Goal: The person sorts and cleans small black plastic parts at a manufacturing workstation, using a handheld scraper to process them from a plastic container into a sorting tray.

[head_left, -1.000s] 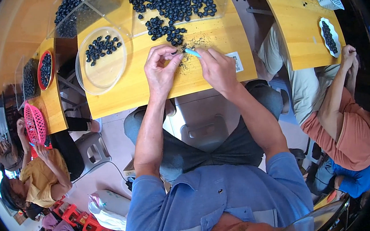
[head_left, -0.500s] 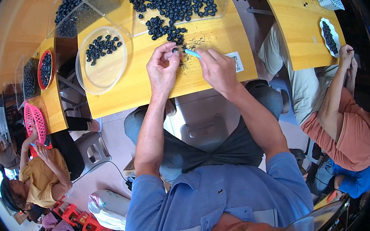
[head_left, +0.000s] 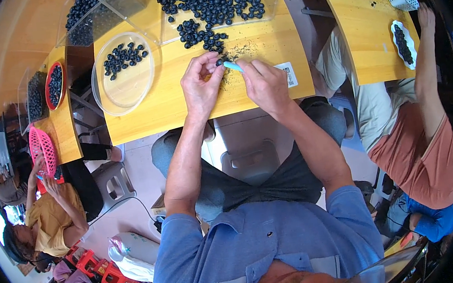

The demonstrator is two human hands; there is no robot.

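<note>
Between the thumb and fingers of my left hand (head_left: 201,85) is a small blue-black ball (head_left: 219,62), like a berry or bead. My right hand (head_left: 266,82) is closed round a slim light-blue pen-like tool (head_left: 233,66), whose end is at the ball; its very tip is too small to make out. Just beyond my hands lies a loose cluster of similar dark balls (head_left: 194,34), trailing from a larger heap (head_left: 218,0) in a clear tray. To the left, a round clear plastic dish (head_left: 103,100) holds several more. Dark crumbs (head_left: 242,50) are scattered by my fingers.
A white printed card (head_left: 287,75) lies right of my right hand. Clear bins of dark balls (head_left: 80,22) stand at the far left. People work at neighbouring tables; one at the right has a white scalloped dish (head_left: 394,30), one at the left a pink basket (head_left: 47,150).
The ball in my left hand has shifted slightly right, up to the blue tool's end. At the right, the co-worker's arm has reached farther forward, past the white dish.
</note>
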